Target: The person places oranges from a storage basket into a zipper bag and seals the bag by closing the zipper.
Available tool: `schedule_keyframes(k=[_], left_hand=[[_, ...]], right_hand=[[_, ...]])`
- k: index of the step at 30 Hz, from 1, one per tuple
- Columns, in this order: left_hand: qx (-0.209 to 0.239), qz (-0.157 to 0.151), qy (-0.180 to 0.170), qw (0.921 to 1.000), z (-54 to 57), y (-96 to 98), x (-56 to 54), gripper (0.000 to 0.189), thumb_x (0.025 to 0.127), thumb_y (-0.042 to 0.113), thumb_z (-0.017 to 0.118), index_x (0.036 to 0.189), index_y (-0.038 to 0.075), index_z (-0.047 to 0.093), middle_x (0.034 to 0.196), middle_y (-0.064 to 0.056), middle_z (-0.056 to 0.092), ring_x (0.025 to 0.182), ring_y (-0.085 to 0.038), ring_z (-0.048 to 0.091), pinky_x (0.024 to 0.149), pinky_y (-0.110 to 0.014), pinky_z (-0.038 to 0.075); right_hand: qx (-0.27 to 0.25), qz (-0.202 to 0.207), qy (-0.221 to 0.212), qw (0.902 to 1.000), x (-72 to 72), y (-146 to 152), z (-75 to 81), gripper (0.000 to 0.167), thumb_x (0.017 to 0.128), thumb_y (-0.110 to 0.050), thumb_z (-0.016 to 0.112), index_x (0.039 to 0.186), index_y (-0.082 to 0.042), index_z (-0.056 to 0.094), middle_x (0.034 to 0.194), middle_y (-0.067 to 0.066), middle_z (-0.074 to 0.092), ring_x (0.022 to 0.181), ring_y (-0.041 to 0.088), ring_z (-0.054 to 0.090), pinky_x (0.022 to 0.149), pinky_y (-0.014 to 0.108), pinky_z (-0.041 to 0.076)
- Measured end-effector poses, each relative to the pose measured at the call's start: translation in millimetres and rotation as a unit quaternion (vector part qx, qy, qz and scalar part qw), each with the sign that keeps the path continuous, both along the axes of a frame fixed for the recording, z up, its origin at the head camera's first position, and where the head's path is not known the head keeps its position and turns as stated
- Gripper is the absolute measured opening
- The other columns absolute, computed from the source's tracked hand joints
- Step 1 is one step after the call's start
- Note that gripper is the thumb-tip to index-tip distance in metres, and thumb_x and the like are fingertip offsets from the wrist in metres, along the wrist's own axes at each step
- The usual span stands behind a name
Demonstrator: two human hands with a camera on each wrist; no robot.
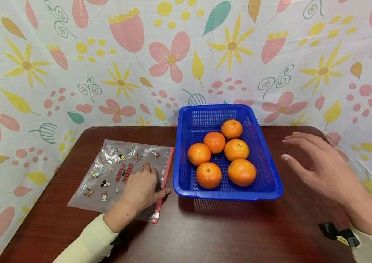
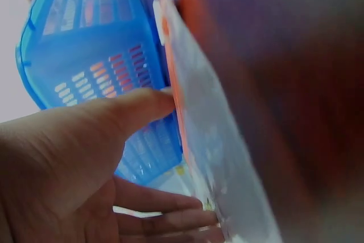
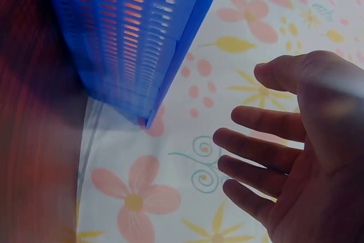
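Note:
A clear zip bag (image 1: pixel 88 182) with cartoon prints and a red zip edge lies flat on the table's left side. My left hand (image 1: pixel 141 190) rests on it, fingers on the printed face and thumb by the red edge; the left wrist view shows the thumb (image 2: pixel 145 106) against that edge. A blue plastic basket (image 1: pixel 180 160) stands right of the bag, holding several oranges (image 1: pixel 209 175). To the basket's right, my right hand (image 1: pixel 324 168) is held in the air with nothing in it, its fingers (image 3: pixel 256 146) spread in the right wrist view.
The dark wooden table (image 1: pixel 225 233) carries the bag and the basket. Behind it hangs a white cloth (image 1: pixel 179 22) printed with flowers and leaves, close to the basket's far end. A dark wrist strap (image 1: pixel 337 233) sits at the right cuff.

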State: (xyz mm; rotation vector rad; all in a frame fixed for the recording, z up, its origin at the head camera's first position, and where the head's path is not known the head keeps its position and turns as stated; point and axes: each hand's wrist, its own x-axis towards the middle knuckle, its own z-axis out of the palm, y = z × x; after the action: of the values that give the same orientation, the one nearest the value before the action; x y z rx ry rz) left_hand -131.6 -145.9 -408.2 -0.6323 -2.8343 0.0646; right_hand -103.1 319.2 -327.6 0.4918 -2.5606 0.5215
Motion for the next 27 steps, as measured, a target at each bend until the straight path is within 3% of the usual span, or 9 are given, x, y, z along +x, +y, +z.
schedule_keyframes(k=[3,6,14,18,24,27], left_hand=[[-0.011,0.003,0.028,0.9995,-1.1,3.1,3.9,0.069,0.077,0.064,0.085,0.091,-0.002,0.071,0.092,-0.019,0.068,0.062,-0.032,0.066,0.047,-0.044,0.055],[0.002,-0.006,0.048,0.9988,-2.5,5.1,6.4,0.056,0.075,0.052,0.088,0.083,0.002,0.064,0.083,-0.016,0.065,0.061,-0.033,0.066,0.048,-0.045,0.054],[0.055,-0.005,-0.004,0.9984,-4.2,6.6,8.6,0.035,0.079,0.026,0.087,0.093,0.002,0.065,0.079,-0.016,0.066,0.065,-0.036,0.07,0.052,-0.047,0.055],[0.059,0.0,-0.002,0.9983,-3.9,6.6,8.6,0.026,0.082,0.022,0.083,0.088,0.003,0.067,0.079,-0.016,0.066,0.066,-0.037,0.07,0.055,-0.049,0.057],[0.061,0.016,0.014,0.9979,-4.3,8.0,10.1,0.027,0.079,0.023,0.085,0.088,0.002,0.07,0.087,-0.016,0.067,0.073,-0.037,0.068,0.057,-0.05,0.059],[0.068,0.02,0.006,0.9975,-4.7,7.9,9.3,0.026,0.08,0.022,0.086,0.086,0.003,0.069,0.083,-0.014,0.067,0.074,-0.035,0.068,0.059,-0.05,0.058]], right_hand=[[0.0,0.013,0.01,0.9999,0.6,-1,1.2,0.04,0.088,-0.014,0.084,0.126,-0.009,0.07,0.136,0.017,0.064,0.134,0.04,0.053,0.12,0.014,0.022],[-0.001,0.024,0.017,0.9996,1.1,-3,2.0,0.04,0.087,-0.013,0.084,0.125,-0.009,0.07,0.135,0.017,0.064,0.132,0.039,0.053,0.117,0.01,0.019],[-0.006,0.037,0.007,0.9993,3.7,-8,2.9,0.044,0.084,-0.011,0.087,0.126,-0.013,0.071,0.137,0.015,0.065,0.135,0.039,0.052,0.118,0.011,0.019],[-0.005,0.037,0.003,0.9993,4.4,-10,2.6,0.045,0.084,-0.012,0.087,0.126,-0.013,0.071,0.139,0.014,0.064,0.136,0.038,0.052,0.12,0.014,0.021],[-0.003,0.036,0.002,0.9993,4.8,-11,2.3,0.044,0.085,-0.012,0.087,0.126,-0.012,0.071,0.14,0.014,0.063,0.136,0.037,0.052,0.12,0.016,0.023],[-0.003,0.045,0.004,0.999,4.3,-13,0.8,0.042,0.085,-0.013,0.086,0.124,-0.011,0.071,0.14,0.014,0.063,0.134,0.036,0.052,0.118,0.013,0.021]])
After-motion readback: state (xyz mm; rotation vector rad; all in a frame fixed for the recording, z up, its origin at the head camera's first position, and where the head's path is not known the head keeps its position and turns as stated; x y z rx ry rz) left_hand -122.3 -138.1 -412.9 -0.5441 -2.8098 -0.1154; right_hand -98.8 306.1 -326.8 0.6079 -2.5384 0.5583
